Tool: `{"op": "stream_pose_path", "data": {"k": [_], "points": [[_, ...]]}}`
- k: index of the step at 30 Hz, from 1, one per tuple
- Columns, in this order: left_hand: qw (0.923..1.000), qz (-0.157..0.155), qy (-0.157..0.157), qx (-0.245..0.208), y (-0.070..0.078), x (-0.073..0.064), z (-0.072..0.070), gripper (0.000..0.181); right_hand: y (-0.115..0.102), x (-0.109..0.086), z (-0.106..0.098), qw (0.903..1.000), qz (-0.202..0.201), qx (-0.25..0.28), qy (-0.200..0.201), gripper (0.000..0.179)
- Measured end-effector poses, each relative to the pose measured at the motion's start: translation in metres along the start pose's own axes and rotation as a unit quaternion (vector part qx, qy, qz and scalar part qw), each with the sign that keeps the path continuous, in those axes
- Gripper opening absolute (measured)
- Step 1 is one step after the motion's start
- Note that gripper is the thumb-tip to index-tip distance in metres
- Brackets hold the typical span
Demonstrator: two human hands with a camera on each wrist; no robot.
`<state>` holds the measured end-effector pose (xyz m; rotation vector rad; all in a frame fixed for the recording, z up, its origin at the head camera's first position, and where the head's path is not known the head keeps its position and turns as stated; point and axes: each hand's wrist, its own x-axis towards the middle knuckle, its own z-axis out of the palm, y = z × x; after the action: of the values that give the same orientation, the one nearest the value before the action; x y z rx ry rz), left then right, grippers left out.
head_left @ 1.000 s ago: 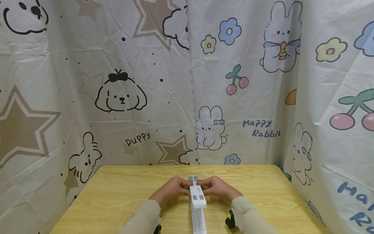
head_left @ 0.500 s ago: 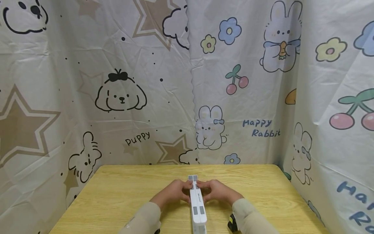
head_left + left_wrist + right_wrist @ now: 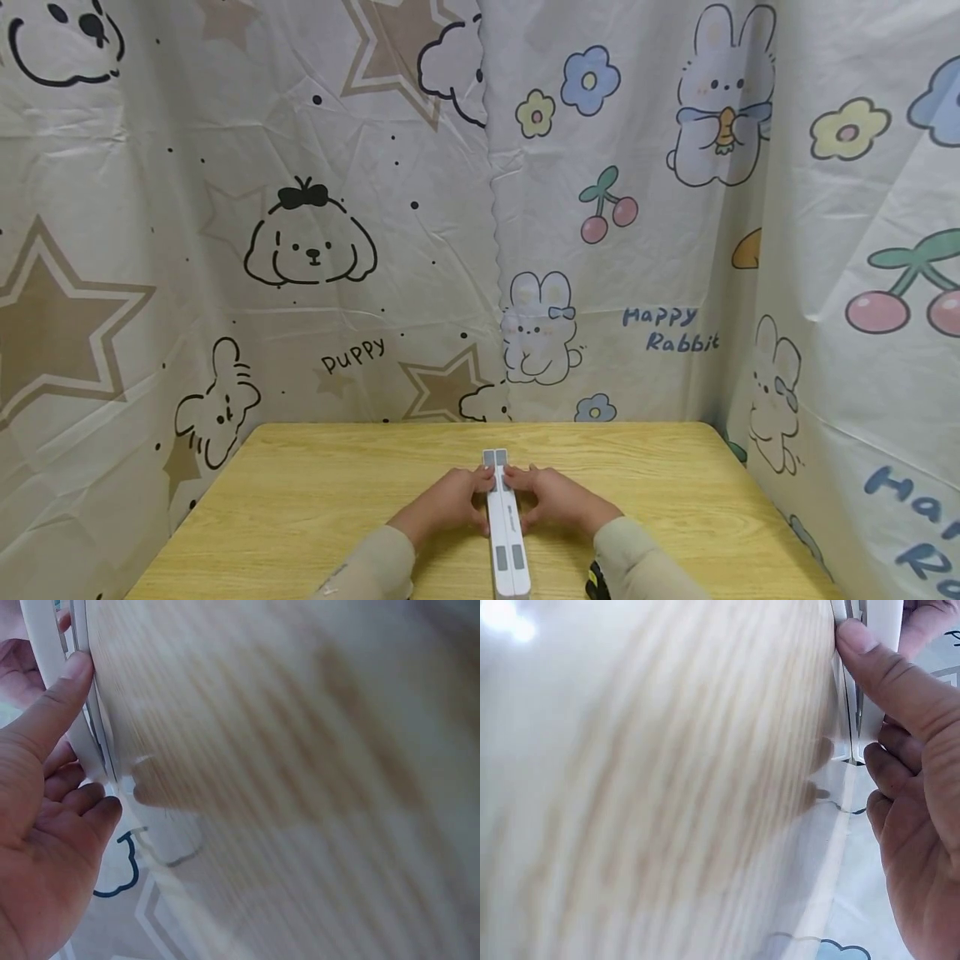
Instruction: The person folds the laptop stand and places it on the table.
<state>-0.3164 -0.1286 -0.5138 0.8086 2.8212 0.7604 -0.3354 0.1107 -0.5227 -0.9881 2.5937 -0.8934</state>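
Observation:
A white folding laptop stand (image 3: pixel 509 529) with grey pads lies lengthwise on the table, folded into a narrow bar. My left hand (image 3: pixel 450 500) holds its left side near the far end, the thumb over the top and the fingers lower down. On the opposite side, my right hand (image 3: pixel 562 502) grips it in a matching way. In the left wrist view, the left thumb (image 3: pixel 71 679) presses along the edge of the stand. The right thumb (image 3: pixel 862 641) touches the stand's edge in the right wrist view. The stand's underside is hidden.
The wooden table (image 3: pixel 330 479) ends at a back edge close beyond the stand. A cartoon-printed curtain (image 3: pixel 420 275) hangs behind it and on both sides. A black wrist device (image 3: pixel 596 581) shows by the right sleeve (image 3: pixel 637 558).
The raised near end of the stand's upper bar has come down toward me, over the ruler-like lower part, which is now covered. Both hands have shifted slightly nearer, still holding the stand.

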Motion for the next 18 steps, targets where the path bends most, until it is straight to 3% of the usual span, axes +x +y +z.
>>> {"op": "stream_pose_path", "data": {"k": [13,18], "points": [[0.9998,0.011,-0.016,0.005,-0.004,0.001,-0.003,0.080,-0.002,-0.005,-0.005,0.9994,0.005,-0.031,-0.016,0.088],[0.9987,-0.009,-0.044,-0.025,-0.006,0.000,-0.007,0.078,-0.007,-0.003,-0.011,0.9976,-0.021,-0.055,-0.036,0.065]]}}
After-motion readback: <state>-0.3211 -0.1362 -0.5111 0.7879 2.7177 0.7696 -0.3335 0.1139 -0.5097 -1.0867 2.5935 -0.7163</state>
